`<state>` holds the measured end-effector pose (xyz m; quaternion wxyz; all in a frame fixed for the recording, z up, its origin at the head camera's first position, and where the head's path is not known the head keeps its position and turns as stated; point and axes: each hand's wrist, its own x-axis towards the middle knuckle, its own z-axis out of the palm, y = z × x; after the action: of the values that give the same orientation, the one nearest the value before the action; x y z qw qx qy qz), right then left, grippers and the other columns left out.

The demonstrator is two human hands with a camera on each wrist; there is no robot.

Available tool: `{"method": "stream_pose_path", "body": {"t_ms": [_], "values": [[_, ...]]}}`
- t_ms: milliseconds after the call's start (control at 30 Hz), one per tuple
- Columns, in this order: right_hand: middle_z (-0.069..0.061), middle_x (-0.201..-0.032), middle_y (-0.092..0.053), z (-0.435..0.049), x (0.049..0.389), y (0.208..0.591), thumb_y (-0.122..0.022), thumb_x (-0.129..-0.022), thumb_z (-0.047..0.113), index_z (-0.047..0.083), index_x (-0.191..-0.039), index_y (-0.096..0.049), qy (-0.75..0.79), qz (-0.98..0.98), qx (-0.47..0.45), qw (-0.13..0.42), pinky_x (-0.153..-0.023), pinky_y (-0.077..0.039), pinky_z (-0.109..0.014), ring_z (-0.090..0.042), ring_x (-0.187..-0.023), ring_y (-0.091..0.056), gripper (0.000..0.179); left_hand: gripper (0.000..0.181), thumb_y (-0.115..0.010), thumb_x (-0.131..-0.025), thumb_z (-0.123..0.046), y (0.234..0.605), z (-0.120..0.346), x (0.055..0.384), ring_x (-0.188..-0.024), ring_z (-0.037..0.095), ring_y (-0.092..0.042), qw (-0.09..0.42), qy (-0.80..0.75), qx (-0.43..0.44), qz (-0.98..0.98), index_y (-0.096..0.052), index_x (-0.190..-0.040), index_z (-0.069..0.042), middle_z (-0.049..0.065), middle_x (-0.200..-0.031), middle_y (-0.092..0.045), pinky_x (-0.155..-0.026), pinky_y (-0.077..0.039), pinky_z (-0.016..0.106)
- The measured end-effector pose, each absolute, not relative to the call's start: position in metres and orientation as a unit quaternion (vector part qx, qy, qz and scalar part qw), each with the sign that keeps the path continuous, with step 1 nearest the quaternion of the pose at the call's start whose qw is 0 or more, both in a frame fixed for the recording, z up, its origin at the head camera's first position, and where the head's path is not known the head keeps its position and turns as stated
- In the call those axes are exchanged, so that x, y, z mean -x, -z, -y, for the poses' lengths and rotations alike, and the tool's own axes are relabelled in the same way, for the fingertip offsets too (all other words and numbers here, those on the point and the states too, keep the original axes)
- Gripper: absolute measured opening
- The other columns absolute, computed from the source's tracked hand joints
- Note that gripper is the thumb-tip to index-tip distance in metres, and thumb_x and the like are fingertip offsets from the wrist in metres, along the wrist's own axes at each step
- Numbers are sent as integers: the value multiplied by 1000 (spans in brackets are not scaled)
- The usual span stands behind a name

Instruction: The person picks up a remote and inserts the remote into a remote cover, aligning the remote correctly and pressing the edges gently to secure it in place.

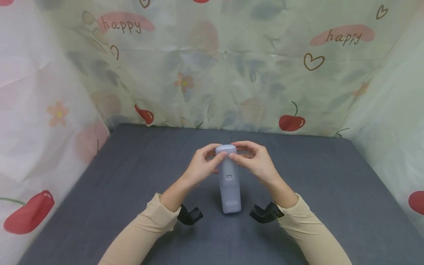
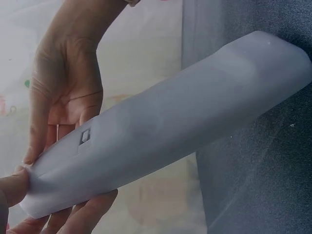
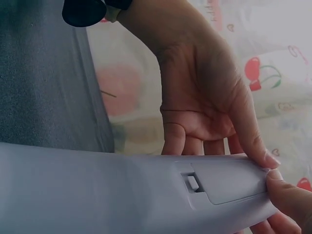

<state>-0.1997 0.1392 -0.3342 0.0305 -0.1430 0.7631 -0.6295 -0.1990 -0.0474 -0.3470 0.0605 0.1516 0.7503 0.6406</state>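
Note:
A pale lavender plastic handheld device (image 1: 230, 195), long and slightly curved, stands tilted over the dark table, its upper end between both hands. My left hand (image 1: 201, 165) grips that end from the left, thumb on the near face and fingers round the side. My right hand (image 1: 260, 162) holds it likewise from the right. Both thumbs lie close together near the tip. A battery cover (image 3: 229, 180) with a small latch (image 3: 193, 184) shows on this face in the right wrist view. The device's lower end (image 2: 278, 58) is at the tabletop; contact is hard to tell.
The dark grey table (image 1: 132, 184) spreads round both forearms. Patterned cloth (image 1: 225, 73) with cherries and hearts hangs behind it and at both sides. Black straps (image 1: 190, 215) jut inward from the wrists, below the hands.

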Motion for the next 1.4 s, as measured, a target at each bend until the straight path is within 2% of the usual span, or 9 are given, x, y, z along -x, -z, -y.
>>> {"method": "stream_pose_path", "body": {"t_ms": [233, 433, 533, 633, 833, 1033, 1133, 1267, 1400], "values": [[0, -109, -59, -140, 200, 336, -65, -88, 13, 3, -124, -54, 629, -763, 144, 42, -76, -53, -28, -4, -88, -66, 39, 31, -58, -93, -20, 344, 49, 200, -86, 20, -64, 44, -627, -172, -759, -57, -121, -6, 18, -114, -62, -67, -56, 41], [-15, -117, -60, -147, 203, 341, -58, -93, 27, 2, -124, -54, 594, -795, 113, 38, -86, -54, -30, -9, -95, -63, 40, 30, -62, -90, -16, 344, 52, 202, -87, 24, -67, -31, -634, -179, -752, -59, -119, -6, 17, -112, -63, -69, -54, 33], [-18, -109, -61, -152, 206, 344, -52, -95, 34, -2, -124, -52, 575, -809, 98, 71, -82, -56, -33, -10, -85, -64, 46, 30, -66, -87, -11, 346, 52, 202, -91, 27, -67, -78, -636, -197, -743, -61, -116, -5, 18, -109, -65, -74, -54, 29], [-13, -98, -62, -153, 207, 349, -44, -98, 39, -5, -127, -45, 585, -793, 100, 135, -78, -57, -37, -10, -77, -65, 52, 31, -68, -84, -7, 349, 50, 199, -95, 26, -66, -94, -632, -240, -730, -63, -113, -3, 18, -109, -65, -80, -55, 29], [-3, -97, -59, -152, 210, 357, -40, -97, 47, -4, -129, -35, 637, -738, 80, 208, -76, -57, -31, -9, -80, -66, 60, 33, -71, -77, 1, 353, 49, 195, -105, 20, -61, -43, -620, -356, -698, -64, -109, 4, 20, -110, -63, -95, -49, 34], [-2, -101, -55, -152, 212, 357, -48, -97, 33, -1, -133, -30, 669, -709, 45, 216, -69, -53, -20, -4, -77, -63, 53, 37, -77, -70, 3, 354, 55, 194, -116, 23, -53, 6, -587, -389, -710, -66, -106, 3, 18, -117, -60, -96, -47, 32], [0, -99, -56, -152, 212, 357, -49, -97, 28, 2, -134, -29, 685, -694, 41, 216, -66, -50, -19, -4, -76, -63, 49, 42, -80, -68, -2, 354, 56, 195, -125, 25, -46, 23, -567, -384, -729, -67, -107, 0, 14, -127, -56, -99, -45, 33], [1, -97, -60, -152, 212, 358, -53, -96, 22, 4, -133, -27, 688, -694, 58, 204, -69, -53, -22, -7, -79, -66, 49, 41, -79, -71, -7, 354, 59, 196, -133, 26, -37, 47, -581, -343, -736, -65, -110, -1, 11, -137, -48, -108, -35, 46], [4, -93, -64, -154, 211, 358, -55, -94, 15, 4, -134, -25, 679, -706, 85, 182, -72, -55, -25, -8, -78, -67, 51, 28, -71, -82, -11, 353, 59, 199, -128, 26, -44, 17, -596, -251, -762, -65, -108, -3, 11, -130, -53, -109, -35, 48]]}}
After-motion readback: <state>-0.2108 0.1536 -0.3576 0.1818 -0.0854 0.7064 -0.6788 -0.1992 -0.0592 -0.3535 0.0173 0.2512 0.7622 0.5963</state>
